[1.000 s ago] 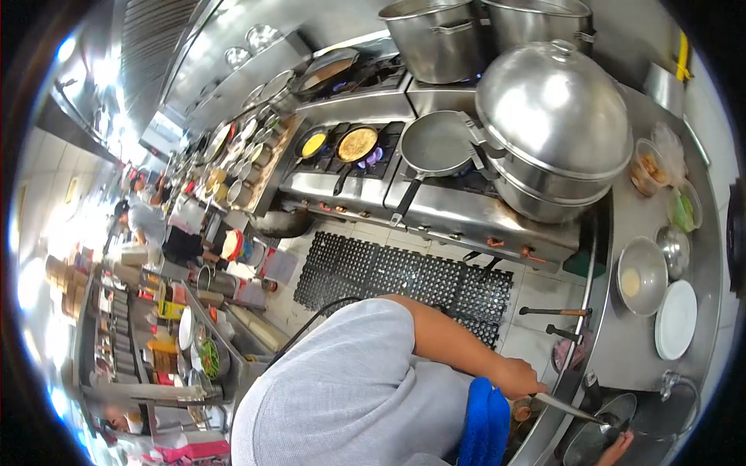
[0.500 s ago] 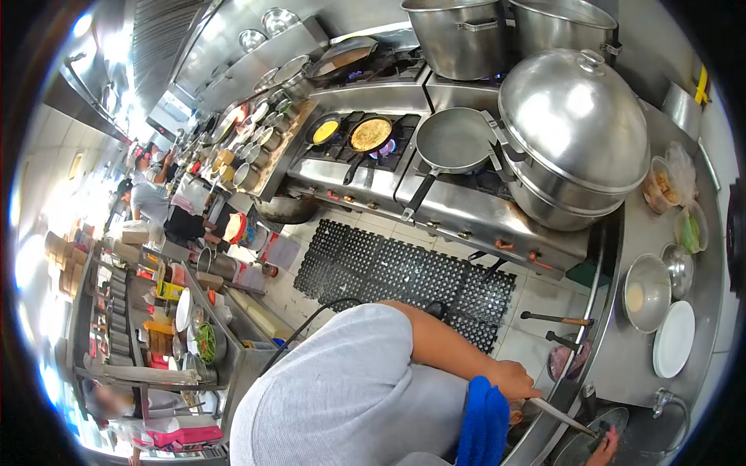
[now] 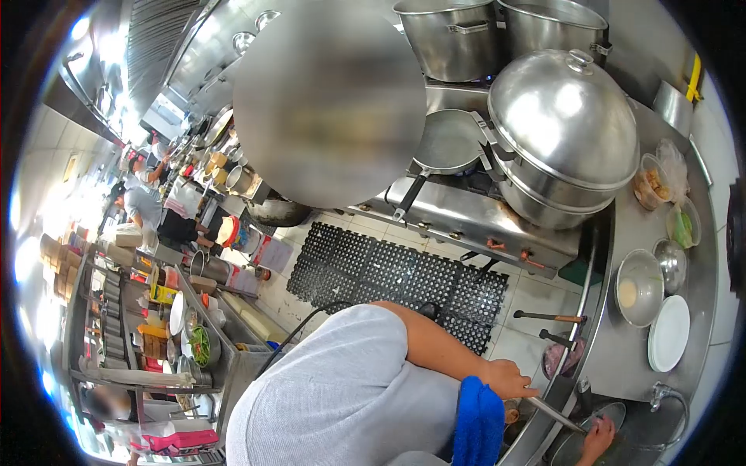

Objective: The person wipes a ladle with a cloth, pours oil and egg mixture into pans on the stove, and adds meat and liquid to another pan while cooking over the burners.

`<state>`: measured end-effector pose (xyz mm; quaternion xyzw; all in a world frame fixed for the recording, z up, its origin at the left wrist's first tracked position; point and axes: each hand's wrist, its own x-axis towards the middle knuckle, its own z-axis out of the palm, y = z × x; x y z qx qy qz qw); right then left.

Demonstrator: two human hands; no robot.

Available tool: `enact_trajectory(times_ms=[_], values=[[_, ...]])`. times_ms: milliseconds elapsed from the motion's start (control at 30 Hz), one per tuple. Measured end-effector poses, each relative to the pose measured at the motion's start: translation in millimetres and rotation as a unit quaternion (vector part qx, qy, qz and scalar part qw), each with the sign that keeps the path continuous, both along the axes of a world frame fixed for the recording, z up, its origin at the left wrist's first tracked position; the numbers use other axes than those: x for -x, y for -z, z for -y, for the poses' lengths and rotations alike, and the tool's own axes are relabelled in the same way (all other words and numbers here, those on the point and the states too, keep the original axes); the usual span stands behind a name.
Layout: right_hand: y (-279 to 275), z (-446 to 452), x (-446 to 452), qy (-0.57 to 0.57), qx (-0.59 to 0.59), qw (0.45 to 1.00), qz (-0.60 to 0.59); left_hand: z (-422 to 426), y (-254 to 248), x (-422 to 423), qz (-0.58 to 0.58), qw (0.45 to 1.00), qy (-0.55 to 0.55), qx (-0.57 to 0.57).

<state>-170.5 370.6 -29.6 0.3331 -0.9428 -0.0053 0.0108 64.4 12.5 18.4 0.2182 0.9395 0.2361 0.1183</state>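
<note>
My left hand is closed round the end of a long metal-handled utensil. The utensil slants down to the right, over a round metal pan in the sink. Near its far end is my right hand, fingers bent inward; what they hold is hidden. A blue cloth hangs beside my left wrist. Another dark handle sticks up at the pan's edge. The faucet arches over the sink on the right.
A skillet and a large domed steamer stand on the stove. White plates and a metal bowl sit on the right counter. A rubber mat covers the floor. A co-worker stands far left.
The view has shifted slightly. My right hand has come further into view, up against the utensil's far end. A round blur now covers part of the stove. My left hand keeps its grip.
</note>
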Motion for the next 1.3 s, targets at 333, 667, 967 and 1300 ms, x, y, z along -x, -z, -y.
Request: enact_trajectory(times_ms=[333,667,967,1300], values=[[-67.6,7.7,-55.1,0.207,0.239,0.948,0.044,0.7,0.5,7.7,0.119,0.986,-0.055,-0.103],[81.8,14.8,-30.9,0.401,0.4,0.821,0.064,-27.3,-41.6,47.9,0.69,0.597,-0.137,-0.385],[81.2,-15.6,-31.7,0.37,0.297,0.879,-0.036,-31.0,-63.3,38.3,0.718,0.551,-0.187,-0.382],[3.7,-109.0,-114.7,0.411,0.411,0.8,0.146,-24.8,-48.2,33.4,0.49,0.832,-0.174,-0.195]])
